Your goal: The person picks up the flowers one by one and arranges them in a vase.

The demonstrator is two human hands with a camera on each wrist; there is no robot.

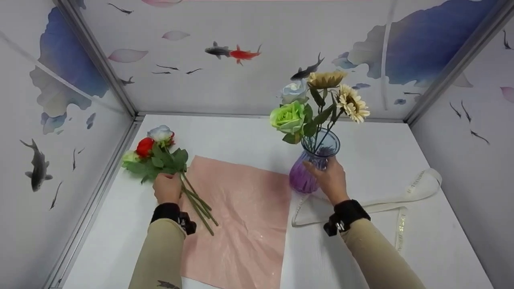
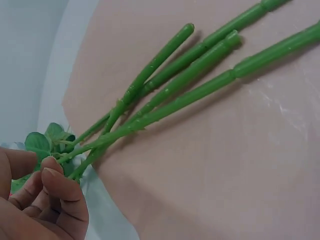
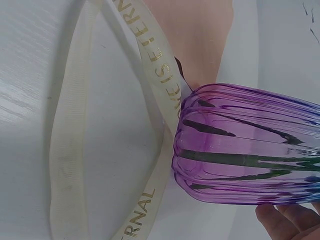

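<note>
On the left, several roses (image 1: 144, 147) in pale blue, red and pale green lie with leaves, their green stems (image 2: 175, 102) crossing over a pink wrapping sheet (image 1: 241, 208). My left hand (image 1: 168, 188) holds this bunch near the leaves, thumb and curled fingers (image 2: 65, 192) close about the stems. My right hand (image 1: 331, 178) grips a ribbed glass vase (image 1: 303, 174), purple below and blue at the rim, with the thumb across its side. From the vase rise a green rose (image 1: 288, 117), a pale blue rose (image 1: 295, 91) and two sunflowers (image 1: 353, 103). Stems show through the vase's purple glass.
A cream ribbon (image 1: 401, 224) with gold lettering loops over the white table (image 1: 373, 156) right of the sheet, passing close by the vase's base. Printed wall panels (image 1: 249, 84) enclose the table at the back and both sides.
</note>
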